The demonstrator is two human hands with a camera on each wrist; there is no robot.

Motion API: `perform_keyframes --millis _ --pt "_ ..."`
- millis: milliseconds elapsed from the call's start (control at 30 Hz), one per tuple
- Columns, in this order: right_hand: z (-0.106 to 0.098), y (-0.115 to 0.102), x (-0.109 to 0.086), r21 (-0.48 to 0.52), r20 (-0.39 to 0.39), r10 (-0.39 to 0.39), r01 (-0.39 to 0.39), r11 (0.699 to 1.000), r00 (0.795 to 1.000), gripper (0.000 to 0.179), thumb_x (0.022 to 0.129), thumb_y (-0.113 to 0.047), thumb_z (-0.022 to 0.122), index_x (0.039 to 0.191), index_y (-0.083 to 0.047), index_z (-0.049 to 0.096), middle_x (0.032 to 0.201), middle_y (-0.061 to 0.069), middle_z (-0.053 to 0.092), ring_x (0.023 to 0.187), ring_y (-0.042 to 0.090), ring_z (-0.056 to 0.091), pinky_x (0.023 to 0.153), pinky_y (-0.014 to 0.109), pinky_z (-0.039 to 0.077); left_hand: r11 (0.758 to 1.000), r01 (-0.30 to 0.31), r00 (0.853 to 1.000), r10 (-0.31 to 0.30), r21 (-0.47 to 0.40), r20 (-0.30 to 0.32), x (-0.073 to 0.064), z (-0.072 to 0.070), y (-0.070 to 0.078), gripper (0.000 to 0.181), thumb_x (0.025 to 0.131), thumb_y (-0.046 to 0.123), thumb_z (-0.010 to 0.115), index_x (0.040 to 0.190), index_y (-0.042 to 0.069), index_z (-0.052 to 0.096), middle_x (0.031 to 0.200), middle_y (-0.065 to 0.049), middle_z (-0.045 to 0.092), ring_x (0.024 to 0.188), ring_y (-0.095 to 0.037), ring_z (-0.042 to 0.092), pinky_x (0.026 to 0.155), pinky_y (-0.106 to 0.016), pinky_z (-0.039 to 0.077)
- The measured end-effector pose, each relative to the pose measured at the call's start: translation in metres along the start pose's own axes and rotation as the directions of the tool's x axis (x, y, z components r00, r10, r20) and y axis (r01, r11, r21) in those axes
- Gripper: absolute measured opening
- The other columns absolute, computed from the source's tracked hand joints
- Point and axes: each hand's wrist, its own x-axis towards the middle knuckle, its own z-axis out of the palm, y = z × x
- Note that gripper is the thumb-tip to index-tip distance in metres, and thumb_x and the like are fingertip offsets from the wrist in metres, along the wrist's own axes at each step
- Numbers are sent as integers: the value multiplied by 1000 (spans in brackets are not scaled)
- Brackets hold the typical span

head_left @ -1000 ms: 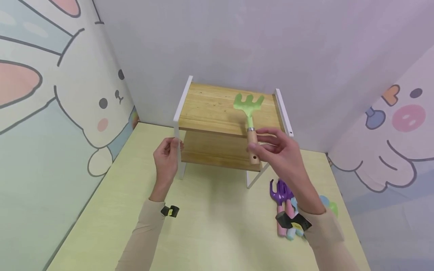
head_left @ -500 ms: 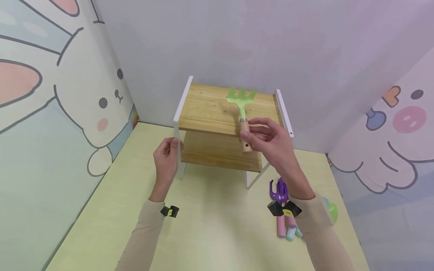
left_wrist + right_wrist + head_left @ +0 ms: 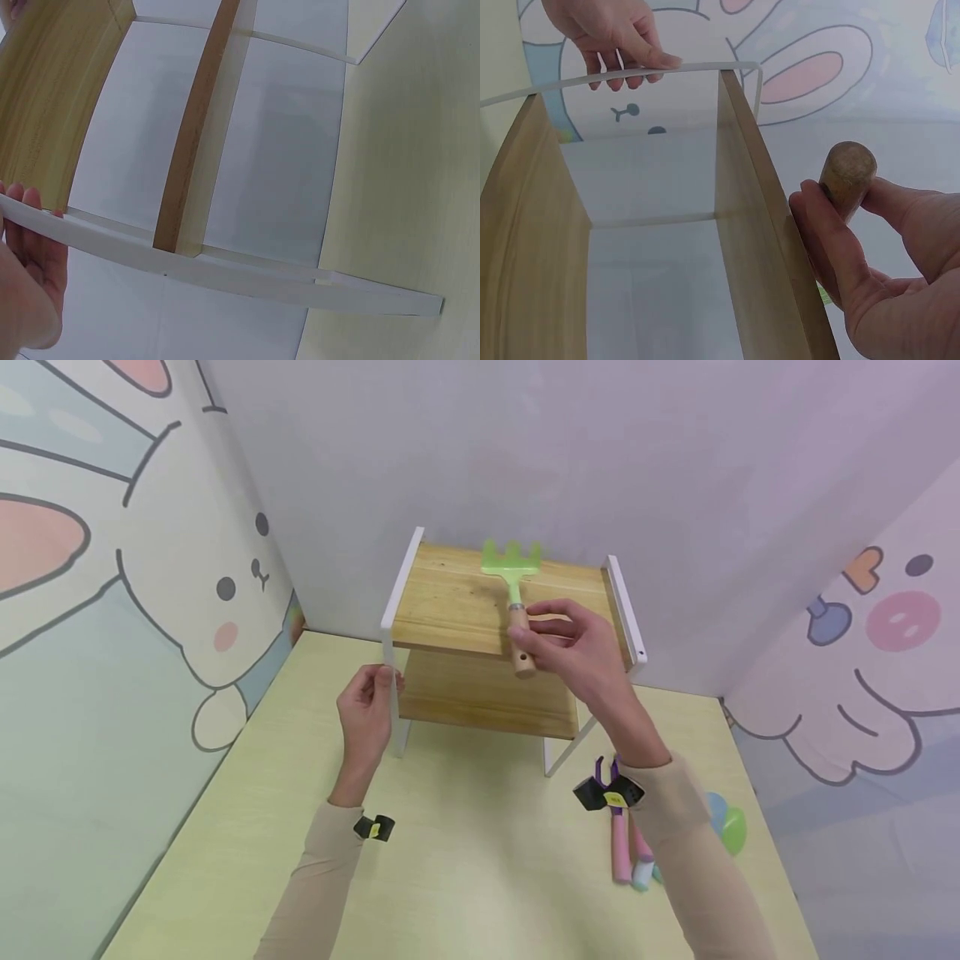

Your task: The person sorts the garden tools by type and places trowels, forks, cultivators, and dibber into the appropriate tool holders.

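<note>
My right hand pinches the wooden handle of a small green hand rake, thumb on one side and fingers on the other. The rake is over the top board of a two-tier wooden shelf, tines toward the back wall. In the right wrist view, the butt of the rake handle points at the camera, beside the top board's edge. My left hand grips the shelf's white side frame at the left, just below the top board. The left wrist view shows its fingers curled around that frame.
On the pale yellow tabletop, right of the shelf, lie purple-headed tools with pink handles, partly behind my right wrist. Light blue and green rounded pieces lie beside them. Cartoon-printed walls enclose the table's back and sides.
My right hand has carried the rake left and farther back over the top board. My left hand stays on the side frame, and the shelf stands where it was.
</note>
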Motion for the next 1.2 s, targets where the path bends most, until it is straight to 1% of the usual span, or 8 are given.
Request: perform_keyframes --millis 200,333,533,633,767,833,1100,1200 --pt "8 -6 9 7 6 34 -34 999 999 47 87 -27 85 125 -8 65 119 14 72 104 24 72 78 34 61 1000 6 1000 -6 23 0 -2 4 19 24 107 0 50 99 -20 60 91 -38 63 78 -4 67 77 -28 56" --pt "13 -9 14 3 23 47 -48 999 999 47 87 -29 85 125 -9 65 118 12 72 102 24 72 79 35 61 1000 9 1000 -9 30 -3 -3 6 31 25 107 3 52 99 -20 61 87 -21 69 78 -5 67 77 -25 55" --pt "21 -12 24 -8 47 53 -53 999 997 43 88 -29 84 122 -10 66 114 12 73 95 23 73 78 33 61 1000 9 1000 -9 28 -5 -3 5 30 25 107 4 52 100 -19 61 85 8 69 79 -4 67 78 -24 55" --pt "25 -13 28 -24 56 45 -44 999 997 41 88 -29 84 121 -10 67 111 12 74 92 22 73 77 32 61 999 8 1000 -8 31 -3 -4 5 30 25 107 3 52 100 -19 61 85 -1 71 79 -6 68 79 -24 55" --pt "30 -15 33 -45 75 45 -42 998 996 41 88 -29 84 120 -9 67 110 12 74 92 22 73 78 32 61 999 19 1000 -19 33 -11 -4 6 29 26 107 4 52 99 -19 61 89 -30 66 79 -13 68 78 -26 54" --pt "32 -17 35 -59 82 52 -47 997 995 42 88 -29 85 120 -9 67 109 12 74 91 21 73 78 32 61 999 27 1000 -26 37 -13 -4 7 30 26 108 5 52 100 -19 61 92 -36 63 79 -14 67 78 -26 53" --pt "37 -27 44 -143 107 107 -91 986 989 40 89 -32 83 118 -9 67 103 12 76 81 18 72 78 33 60 999 18 1000 -18 36 -14 -4 6 30 27 107 5 52 100 -20 60 93 -39 63 79 -13 67 78 -23 53" --pt "39 -30 46 -189 109 111 -89 978 988 40 90 -34 82 118 -9 67 102 11 75 82 18 71 78 32 60 999 24 1000 -23 39 -17 -3 5 21 25 107 3 52 100 -20 60 93 -39 64 80 -19 68 79 -23 54"
